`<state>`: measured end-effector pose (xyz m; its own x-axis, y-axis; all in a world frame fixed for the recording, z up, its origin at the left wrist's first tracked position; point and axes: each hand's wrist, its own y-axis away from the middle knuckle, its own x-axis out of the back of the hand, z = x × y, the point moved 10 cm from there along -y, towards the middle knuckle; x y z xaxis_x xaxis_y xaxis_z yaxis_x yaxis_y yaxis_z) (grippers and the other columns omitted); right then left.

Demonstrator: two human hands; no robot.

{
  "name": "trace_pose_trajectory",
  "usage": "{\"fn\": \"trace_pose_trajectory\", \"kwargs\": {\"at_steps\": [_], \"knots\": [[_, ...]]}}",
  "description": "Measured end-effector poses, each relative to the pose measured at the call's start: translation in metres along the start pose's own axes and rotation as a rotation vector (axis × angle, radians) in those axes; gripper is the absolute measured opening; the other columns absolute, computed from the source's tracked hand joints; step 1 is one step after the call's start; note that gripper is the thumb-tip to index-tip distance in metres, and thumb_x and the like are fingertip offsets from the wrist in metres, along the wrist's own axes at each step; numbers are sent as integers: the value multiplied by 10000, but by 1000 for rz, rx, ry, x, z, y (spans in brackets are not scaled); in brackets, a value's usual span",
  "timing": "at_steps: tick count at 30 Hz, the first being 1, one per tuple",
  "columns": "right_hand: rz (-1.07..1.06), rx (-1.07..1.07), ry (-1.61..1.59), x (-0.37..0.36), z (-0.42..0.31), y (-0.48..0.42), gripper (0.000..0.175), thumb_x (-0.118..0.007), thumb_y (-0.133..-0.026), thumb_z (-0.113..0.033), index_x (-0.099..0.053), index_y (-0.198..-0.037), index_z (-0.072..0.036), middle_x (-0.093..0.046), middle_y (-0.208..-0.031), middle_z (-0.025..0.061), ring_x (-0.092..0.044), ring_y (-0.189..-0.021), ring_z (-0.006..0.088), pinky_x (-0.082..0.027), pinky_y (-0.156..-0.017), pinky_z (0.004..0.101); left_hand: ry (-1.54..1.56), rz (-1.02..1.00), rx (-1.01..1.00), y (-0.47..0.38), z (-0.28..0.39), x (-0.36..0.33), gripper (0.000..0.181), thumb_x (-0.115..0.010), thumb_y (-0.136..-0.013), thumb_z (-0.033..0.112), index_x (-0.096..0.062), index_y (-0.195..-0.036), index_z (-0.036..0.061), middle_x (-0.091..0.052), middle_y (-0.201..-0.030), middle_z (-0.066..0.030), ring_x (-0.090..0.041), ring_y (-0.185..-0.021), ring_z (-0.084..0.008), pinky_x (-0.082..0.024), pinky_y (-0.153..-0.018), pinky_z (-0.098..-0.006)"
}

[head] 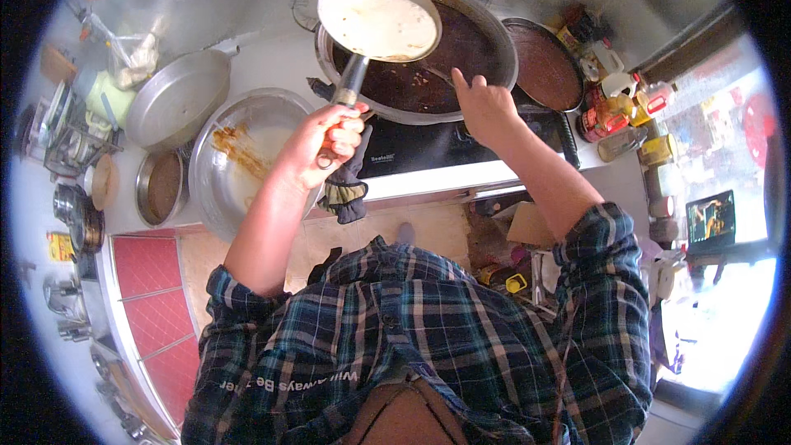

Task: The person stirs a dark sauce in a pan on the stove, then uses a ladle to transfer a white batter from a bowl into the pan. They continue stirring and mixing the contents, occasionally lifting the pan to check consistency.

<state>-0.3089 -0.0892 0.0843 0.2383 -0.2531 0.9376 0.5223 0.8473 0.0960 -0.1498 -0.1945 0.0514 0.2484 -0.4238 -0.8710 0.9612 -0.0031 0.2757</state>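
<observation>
My left hand (327, 139) grips the dark handle of a light-coloured frying pan (377, 15). The pan is tilted above a large round metal pot (510, 68), with a pale coating and small brown bits inside. Dark brown liquid (454, 31) fills the pot, and several light bits float near its front left side. Over the pot's right front rim is my right hand (488, 102), index finger stretched forward. A thin utensil (437, 72) runs from its fingers toward the liquid below the pan; its far end is hard to make out.
Under the pot is a black cooktop (401, 151). A wide metal bowl (266, 117) with brown smears stands left, beside a dark oven mitt (346, 191). Farther left are an oval metal pan (179, 102) and a smaller pan (162, 188). A shallow round pan (547, 65) and bottles (609, 117) stand right.
</observation>
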Motion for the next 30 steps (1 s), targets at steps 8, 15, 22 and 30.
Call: {"fn": "trace_pose_trajectory", "kwargs": {"at_steps": [8,15,22,30], "knots": [[-378,-382,-1264,-49,81,48,182,-447,-930,-197,-551,-916,-48,-529,-700,58,-406,-424,112,-329,-352,286,-81,107,-54,24,3,7,197,-478,-896,108,-465,-1062,4,-391,-681,41,-365,-497,0,-324,-411,-134],[-412,-580,-2109,-64,71,84,96,-443,-939,-166,-436,-946,-71,-466,-680,33,-306,-433,32,-198,-335,174,-39,128,-20,18,-4,12,170,-479,-893,91,-463,-1036,0,-388,-662,42,-372,-496,-6,-321,-409,-142],[-218,-449,-2304,-24,78,102,65,-452,-935,-137,-437,-936,-74,-462,-694,23,-311,-441,19,-198,-336,166,-36,182,23,17,-13,19,163,-482,-895,89,-452,-1029,1,-389,-660,44,-380,-507,-5,-310,-412,-139],[-24,-409,-2084,33,82,112,147,-499,-919,-142,-475,-1034,-54,-474,-683,22,-326,-437,16,-178,-323,164,85,84,75,-3,-27,8,180,-448,-911,107,-469,-1032,-24,-401,-665,34,-431,-513,-21,-391,-431,-150]]}}
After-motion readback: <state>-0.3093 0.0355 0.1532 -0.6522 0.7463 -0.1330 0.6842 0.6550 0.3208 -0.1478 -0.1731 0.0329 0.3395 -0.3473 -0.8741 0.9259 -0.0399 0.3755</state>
